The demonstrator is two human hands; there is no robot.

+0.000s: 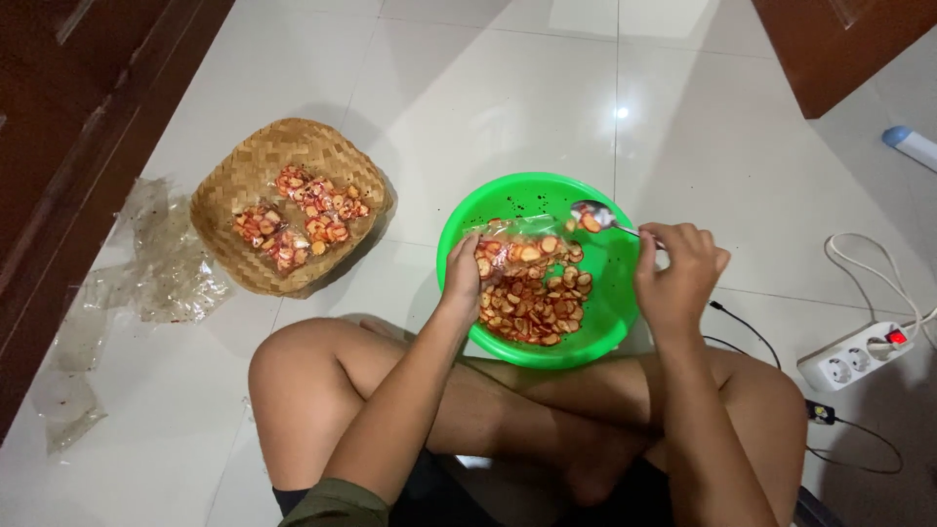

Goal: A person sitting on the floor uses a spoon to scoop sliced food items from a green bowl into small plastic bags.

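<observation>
I sit cross-legged on a white tiled floor with a green plastic bowl [603,213] in front of my legs. Several red-orange sliced chips [532,310] lie in the bowl. My left hand [462,271] holds a clear plastic bag [517,250] partly filled with chips, over the bowl's left side. My right hand [676,265] grips a metal spoon [597,215] carrying a few chips, its tip near the bag's mouth.
A woven bamboo tray [256,166] with several filled chip packets [301,217] lies to the left. Loose clear plastic bags [161,259] lie beside a dark wooden cabinet [68,127]. A white power strip [859,353] with cables sits at right.
</observation>
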